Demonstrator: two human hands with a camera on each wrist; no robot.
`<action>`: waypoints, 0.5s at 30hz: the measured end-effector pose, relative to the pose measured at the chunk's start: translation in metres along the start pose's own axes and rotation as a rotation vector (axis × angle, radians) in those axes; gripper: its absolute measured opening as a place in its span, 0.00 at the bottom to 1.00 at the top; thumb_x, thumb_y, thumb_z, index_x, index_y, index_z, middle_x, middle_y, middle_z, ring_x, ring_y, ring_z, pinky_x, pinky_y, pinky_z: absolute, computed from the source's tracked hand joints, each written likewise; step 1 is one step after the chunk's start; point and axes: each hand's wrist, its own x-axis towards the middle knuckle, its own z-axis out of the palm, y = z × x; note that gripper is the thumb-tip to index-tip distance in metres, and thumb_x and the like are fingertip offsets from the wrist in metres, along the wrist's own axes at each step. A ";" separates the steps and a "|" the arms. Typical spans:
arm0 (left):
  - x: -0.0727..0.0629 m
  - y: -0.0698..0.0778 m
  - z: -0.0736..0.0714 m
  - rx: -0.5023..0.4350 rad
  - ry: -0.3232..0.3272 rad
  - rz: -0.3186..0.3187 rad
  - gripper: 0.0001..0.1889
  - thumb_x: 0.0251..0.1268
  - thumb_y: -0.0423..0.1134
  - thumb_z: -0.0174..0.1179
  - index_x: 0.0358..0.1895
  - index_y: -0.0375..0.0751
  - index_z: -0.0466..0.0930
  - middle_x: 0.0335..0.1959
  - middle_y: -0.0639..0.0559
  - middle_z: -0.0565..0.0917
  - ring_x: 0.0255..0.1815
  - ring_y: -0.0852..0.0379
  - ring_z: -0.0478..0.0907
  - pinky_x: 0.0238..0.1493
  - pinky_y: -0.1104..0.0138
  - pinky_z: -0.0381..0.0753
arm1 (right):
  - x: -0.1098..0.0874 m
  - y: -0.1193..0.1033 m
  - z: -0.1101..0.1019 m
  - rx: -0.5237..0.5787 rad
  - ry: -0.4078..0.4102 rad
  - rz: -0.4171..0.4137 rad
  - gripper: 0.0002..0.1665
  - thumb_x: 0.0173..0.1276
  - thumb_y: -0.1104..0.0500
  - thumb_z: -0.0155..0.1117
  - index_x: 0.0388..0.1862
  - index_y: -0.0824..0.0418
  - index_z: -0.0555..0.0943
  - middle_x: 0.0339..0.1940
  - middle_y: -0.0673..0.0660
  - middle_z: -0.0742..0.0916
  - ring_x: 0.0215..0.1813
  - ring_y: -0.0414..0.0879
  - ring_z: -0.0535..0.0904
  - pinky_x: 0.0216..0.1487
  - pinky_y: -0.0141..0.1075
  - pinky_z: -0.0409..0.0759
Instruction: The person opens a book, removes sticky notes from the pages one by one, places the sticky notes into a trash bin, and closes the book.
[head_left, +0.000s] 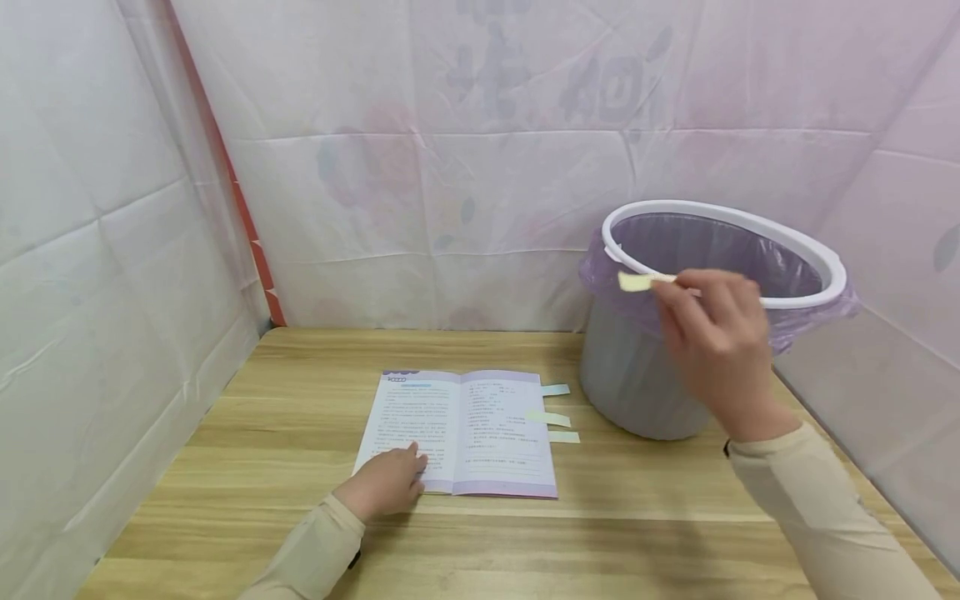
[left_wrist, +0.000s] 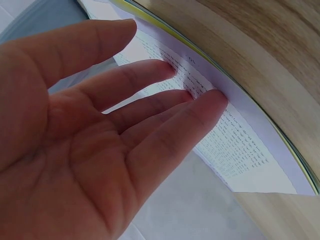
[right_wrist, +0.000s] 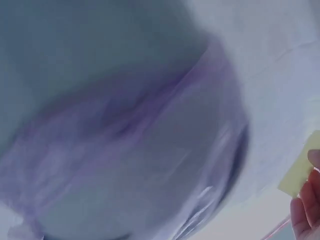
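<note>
Paper flag (head_left: 636,282), pale yellow, is pinched between the thumb and fingers of the right hand (head_left: 716,342), which I see raised in front of the bin's near edge. From my head view the strip overlaps the white rim ring (head_left: 834,275) at about eight o'clock; whether it touches, I cannot tell. Its free end points toward nine o'clock.

I have the left hand (head_left: 386,482) at eight o'clock of the printed booklet (head_left: 502,454), fingers loosely extended and holding nothing, their tips over the left page's lower text; my left wrist view has the thumb apart from them. The booklet lies spread on the wood-grain table (head_left: 225,533). Three adhesive tabs jut from its right page between two and three o'clock: a light blue tab (head_left: 556,389), a yellow-green tab (head_left: 553,419) and, lowest, a pale green tab (head_left: 564,437).

At two o'clock from the booklet stands the grey wastebasket (head_left: 637,383), its purple liner (head_left: 791,325) folded out under the ring; my right wrist view of it is blurred. Beige sleeves (head_left: 832,508) cover both forearms. Pale patterned fabric (head_left: 525,192) hangs at twelve o'clock, with a red strip (head_left: 238,200) toward ten.
</note>
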 end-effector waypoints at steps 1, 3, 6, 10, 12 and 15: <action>0.000 0.000 0.000 0.002 0.000 0.000 0.20 0.61 0.33 0.62 0.54 0.23 0.77 0.58 0.27 0.75 0.57 0.34 0.75 0.60 0.48 0.73 | 0.003 0.005 0.000 -0.034 0.022 0.007 0.06 0.55 0.76 0.62 0.30 0.70 0.81 0.29 0.68 0.80 0.33 0.68 0.73 0.34 0.60 0.68; 0.000 0.000 0.000 0.006 0.001 0.000 0.19 0.61 0.33 0.62 0.54 0.24 0.78 0.58 0.27 0.75 0.57 0.34 0.75 0.59 0.48 0.73 | 0.007 0.016 -0.001 -0.080 0.024 0.029 0.05 0.57 0.76 0.60 0.30 0.71 0.81 0.28 0.69 0.80 0.33 0.70 0.72 0.34 0.61 0.66; 0.001 0.000 0.000 0.009 0.004 0.004 0.19 0.61 0.33 0.62 0.54 0.24 0.78 0.57 0.26 0.75 0.57 0.34 0.75 0.59 0.48 0.73 | 0.009 0.033 -0.005 -0.140 -0.043 0.075 0.05 0.62 0.74 0.56 0.29 0.72 0.80 0.28 0.69 0.80 0.34 0.70 0.72 0.35 0.61 0.65; 0.001 0.000 -0.001 0.004 0.002 0.005 0.19 0.61 0.33 0.61 0.54 0.23 0.78 0.58 0.26 0.75 0.58 0.34 0.75 0.60 0.48 0.73 | 0.009 0.050 -0.012 -0.204 -0.187 0.123 0.07 0.65 0.72 0.54 0.30 0.72 0.80 0.28 0.69 0.80 0.35 0.70 0.72 0.35 0.61 0.65; 0.001 0.000 -0.001 0.003 0.002 0.003 0.19 0.62 0.33 0.61 0.54 0.23 0.77 0.58 0.26 0.75 0.58 0.33 0.74 0.61 0.48 0.72 | 0.010 0.056 -0.016 -0.218 -0.248 0.146 0.07 0.64 0.72 0.55 0.30 0.72 0.80 0.28 0.69 0.80 0.35 0.70 0.71 0.33 0.61 0.64; 0.001 0.000 -0.001 0.008 0.007 0.006 0.19 0.62 0.33 0.61 0.54 0.23 0.78 0.58 0.26 0.75 0.58 0.34 0.75 0.60 0.48 0.73 | 0.013 0.062 -0.019 -0.234 -0.312 0.168 0.07 0.62 0.73 0.55 0.31 0.72 0.81 0.28 0.69 0.80 0.35 0.71 0.71 0.34 0.62 0.64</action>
